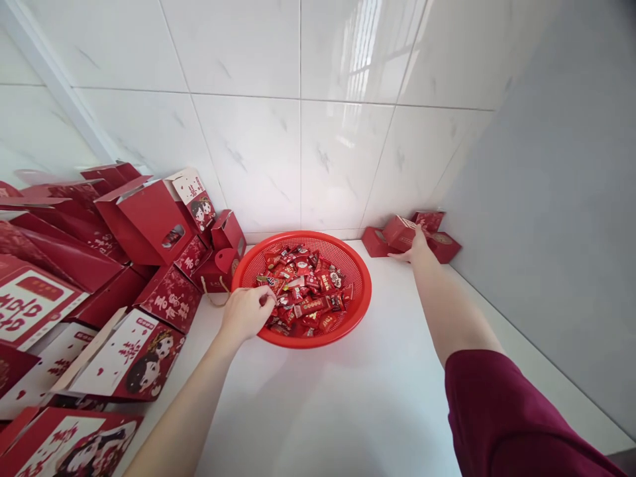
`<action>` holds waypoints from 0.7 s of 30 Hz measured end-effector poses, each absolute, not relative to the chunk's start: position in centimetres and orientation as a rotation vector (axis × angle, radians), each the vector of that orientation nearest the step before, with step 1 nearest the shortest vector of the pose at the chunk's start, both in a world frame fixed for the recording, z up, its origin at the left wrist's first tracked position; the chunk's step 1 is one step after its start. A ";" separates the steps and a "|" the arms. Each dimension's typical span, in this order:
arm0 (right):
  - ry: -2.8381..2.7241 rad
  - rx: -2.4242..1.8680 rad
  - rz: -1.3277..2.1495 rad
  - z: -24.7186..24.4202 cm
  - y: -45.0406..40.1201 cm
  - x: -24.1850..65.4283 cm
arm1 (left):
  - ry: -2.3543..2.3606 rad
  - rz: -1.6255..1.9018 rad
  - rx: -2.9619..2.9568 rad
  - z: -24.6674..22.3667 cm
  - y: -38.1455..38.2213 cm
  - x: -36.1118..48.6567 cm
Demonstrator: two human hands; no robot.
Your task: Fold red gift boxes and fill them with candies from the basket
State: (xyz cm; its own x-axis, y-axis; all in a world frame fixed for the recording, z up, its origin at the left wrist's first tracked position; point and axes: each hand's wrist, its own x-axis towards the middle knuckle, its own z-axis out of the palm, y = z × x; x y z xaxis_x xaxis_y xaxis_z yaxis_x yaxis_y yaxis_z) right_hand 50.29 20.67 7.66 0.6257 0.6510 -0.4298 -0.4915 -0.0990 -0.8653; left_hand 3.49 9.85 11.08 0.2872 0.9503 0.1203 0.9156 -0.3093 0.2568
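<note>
A red plastic basket [365,291] stands on the white surface, filled with wrapped candies [308,285] in red, brown and gold. My left hand [248,311] is over its left front rim, fingers curled with the tips close to the candies; whether anything is pinched in them I cannot make out. To the far right, my right hand [412,250] reaches to a small red candy box [399,232] in the corner. Its fingers are around the near side of that box, with the thumb pointing left near the surface. More small red boxes [444,246] lie against it.
Many red and white decorated gift boxes [154,222] are piled on the left, some with open flaps. A small box with a rope handle [216,268] stands close to the basket. White wall tiles [328,165] rise behind, and a grey panel [546,232] bounds the right.
</note>
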 end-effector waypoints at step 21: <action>-0.036 -1.060 0.767 2.9 13.1 52.7 | 1.761 0.404 2.366 10.8 11.8 4.4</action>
State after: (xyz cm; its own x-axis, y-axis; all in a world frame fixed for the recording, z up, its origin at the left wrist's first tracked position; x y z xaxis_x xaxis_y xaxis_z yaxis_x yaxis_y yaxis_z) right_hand 52.72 13.09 2.90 0.7449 0.5825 -0.3254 -0.5495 0.2591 -0.7943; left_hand 4.37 11.82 10.77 0.2685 0.9561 0.1171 0.9115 -0.2915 0.2901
